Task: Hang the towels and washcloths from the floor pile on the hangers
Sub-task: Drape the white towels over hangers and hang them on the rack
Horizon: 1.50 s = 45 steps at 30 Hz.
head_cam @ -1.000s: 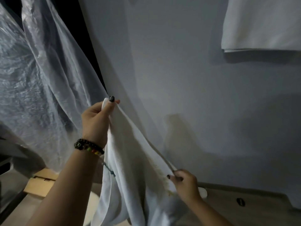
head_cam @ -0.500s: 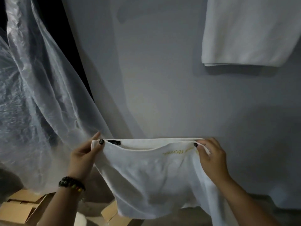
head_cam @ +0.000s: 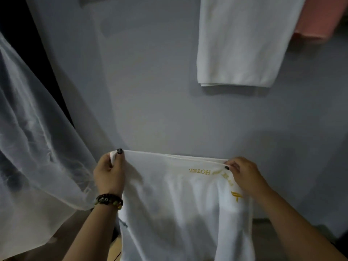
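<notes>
- One white towel (head_cam: 178,200) is the thing in hand: it is held up in front of the grey wall (head_cam: 150,91), below and left of a white towel (head_cam: 239,44) already hanging, with a pink cloth (head_cam: 320,17) at the top right corner of the view.
- Two hands hold its top edge: the left hand (head_cam: 109,176) pinches the left corner, the right hand (head_cam: 244,174) pinches the right corner, so the hem is stretched between them.
- Its top hem runs nearly level, left to right, sloping slightly down to the right; the long axis appears to hang downward, out of view.
- The gold "HOTEL" lettering (head_cam: 199,171) reads upside down.
- Likely risks: a corner slipping from a light pinch, so the cloth sags or drops; the hidden lower end dragging on the floor; the left edge catching the sheer plastic sheet (head_cam: 37,138) just beside it.
- No hanger shows here, so draping unevenly is possible.
</notes>
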Motion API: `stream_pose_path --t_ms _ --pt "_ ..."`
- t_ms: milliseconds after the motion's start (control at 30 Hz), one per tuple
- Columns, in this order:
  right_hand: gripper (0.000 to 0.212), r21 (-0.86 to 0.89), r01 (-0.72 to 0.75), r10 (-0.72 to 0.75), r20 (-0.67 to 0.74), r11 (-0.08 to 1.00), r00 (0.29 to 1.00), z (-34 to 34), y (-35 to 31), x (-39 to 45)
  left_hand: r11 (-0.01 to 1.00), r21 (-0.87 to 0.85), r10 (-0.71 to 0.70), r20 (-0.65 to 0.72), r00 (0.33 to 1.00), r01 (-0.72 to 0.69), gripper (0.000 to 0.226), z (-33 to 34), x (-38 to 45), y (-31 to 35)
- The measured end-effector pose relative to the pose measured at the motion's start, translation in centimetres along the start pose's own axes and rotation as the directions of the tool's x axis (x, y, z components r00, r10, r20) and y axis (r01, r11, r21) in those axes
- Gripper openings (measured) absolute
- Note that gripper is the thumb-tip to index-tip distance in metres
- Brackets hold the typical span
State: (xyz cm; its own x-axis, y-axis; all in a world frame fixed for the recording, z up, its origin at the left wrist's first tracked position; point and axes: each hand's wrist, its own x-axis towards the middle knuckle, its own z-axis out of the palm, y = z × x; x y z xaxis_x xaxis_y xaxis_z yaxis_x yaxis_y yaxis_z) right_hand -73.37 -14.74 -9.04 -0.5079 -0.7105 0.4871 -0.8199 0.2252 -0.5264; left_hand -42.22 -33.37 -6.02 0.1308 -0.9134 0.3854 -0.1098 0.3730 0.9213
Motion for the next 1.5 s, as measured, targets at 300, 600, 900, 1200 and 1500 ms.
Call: stream_pose_path --t_ms 300,600,900,1200,1500 --pt "0.02 0.065 -0.121 0.132 -0.197 0.99 0.971 -1.3 -1.6 -2.0 0.815 -0.51 -0.28 0.068 0.958 0.274 0.044 4.4 -0.1 5.1" --pt "0.017 0.139 0.059 -0.032 -0.191 0.988 0.981 -4.0 -7.4 -0.3 0.954 -0.261 0.106 0.76 0.641 0.151 0.008 3.8 -1.8 9.3" --pt "0.027 0.271 0.014 -0.018 0.01 0.962 1.0 -5.9 -9.8 -1.6 0.982 0.05 0.033 0.903 0.429 -0.182 0.034 7.8 -7.4 9.3" --pt "0.03 0.241 -0.019 0.016 0.017 0.97 1.0 -6.1 -5.6 -4.5 0.863 0.001 0.23 0.89 0.394 -0.505 0.036 10.3 -11.1 7.9" --pt "0.025 0.342 -0.097 0.022 0.217 0.935 0.976 -4.0 -3.5 -7.4 0.98 -0.039 0.158 0.748 0.645 -0.195 0.025 12.4 -9.6 6.7"
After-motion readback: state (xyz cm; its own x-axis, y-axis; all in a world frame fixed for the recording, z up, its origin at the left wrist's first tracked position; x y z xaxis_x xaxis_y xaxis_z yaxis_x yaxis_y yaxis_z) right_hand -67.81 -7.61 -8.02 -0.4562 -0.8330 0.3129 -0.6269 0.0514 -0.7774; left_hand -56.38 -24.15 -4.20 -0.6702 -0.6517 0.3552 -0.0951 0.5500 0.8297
